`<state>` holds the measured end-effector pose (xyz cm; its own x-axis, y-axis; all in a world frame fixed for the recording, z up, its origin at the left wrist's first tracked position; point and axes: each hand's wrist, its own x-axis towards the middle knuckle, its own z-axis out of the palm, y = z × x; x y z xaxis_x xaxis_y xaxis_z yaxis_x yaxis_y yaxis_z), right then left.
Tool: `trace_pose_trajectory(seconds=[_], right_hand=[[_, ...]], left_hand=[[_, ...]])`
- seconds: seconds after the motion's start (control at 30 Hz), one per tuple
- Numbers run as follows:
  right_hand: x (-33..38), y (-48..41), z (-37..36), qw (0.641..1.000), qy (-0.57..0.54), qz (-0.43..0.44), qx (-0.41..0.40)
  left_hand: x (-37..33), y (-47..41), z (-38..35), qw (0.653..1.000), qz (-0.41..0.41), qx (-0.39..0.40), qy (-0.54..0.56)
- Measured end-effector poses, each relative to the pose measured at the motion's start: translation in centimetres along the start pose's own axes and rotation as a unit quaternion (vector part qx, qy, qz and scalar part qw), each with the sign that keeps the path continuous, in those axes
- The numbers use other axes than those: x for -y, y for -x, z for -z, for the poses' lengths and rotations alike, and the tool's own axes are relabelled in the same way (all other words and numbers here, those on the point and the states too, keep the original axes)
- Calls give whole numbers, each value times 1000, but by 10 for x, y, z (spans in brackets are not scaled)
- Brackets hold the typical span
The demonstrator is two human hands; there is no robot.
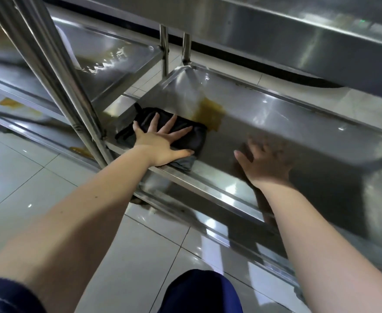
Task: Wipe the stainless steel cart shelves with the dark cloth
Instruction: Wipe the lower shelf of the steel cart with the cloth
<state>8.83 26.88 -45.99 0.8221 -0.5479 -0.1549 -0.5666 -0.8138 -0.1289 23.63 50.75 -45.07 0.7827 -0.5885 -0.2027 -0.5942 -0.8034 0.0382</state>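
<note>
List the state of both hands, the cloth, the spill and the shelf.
left hand: open, pressing flat on dark cloth
right hand: open, blurred, holding nothing
dark cloth: bunched, lying on shelf
brown spill: unwiped, beside dark cloth
shelf: dirty, spill on it

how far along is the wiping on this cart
Done: the shelf near the right hand looks clean. In hand: the left hand presses the dark cloth flat at the shelf's left end. Left: the brown spill beside the cloth, and the puddle on the neighbouring shelf.
</note>
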Motion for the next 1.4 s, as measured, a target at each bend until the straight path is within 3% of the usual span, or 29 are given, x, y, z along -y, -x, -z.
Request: trace_pose_trajectory(seconds=[0.13, 0.5, 0.67, 0.87, 1.0, 1.13, 1.4], right_hand=[[44, 8, -12, 998, 32, 61, 3], [42, 5, -20, 992, 68, 102, 10], [40, 3, -18, 994, 61, 95, 11], [38, 5, -18, 993, 54, 103, 15], [33, -5, -11, 995, 13, 93, 45], [32, -11, -12, 996, 55, 73, 13], [22, 1, -11, 992, 64, 97, 44]], left_hand=[[0, 3, -1, 1000, -2, 2, 1], [36, -26, 8, 999, 36, -13, 10], [25, -25, 14, 999, 40, 7, 9], [22, 26, 9, 995, 1, 91, 28], [17, 32, 11, 996, 7, 84, 28], [8, 36, 4, 997, 19, 74, 24], [0, 49, -3, 995, 27, 87, 35]])
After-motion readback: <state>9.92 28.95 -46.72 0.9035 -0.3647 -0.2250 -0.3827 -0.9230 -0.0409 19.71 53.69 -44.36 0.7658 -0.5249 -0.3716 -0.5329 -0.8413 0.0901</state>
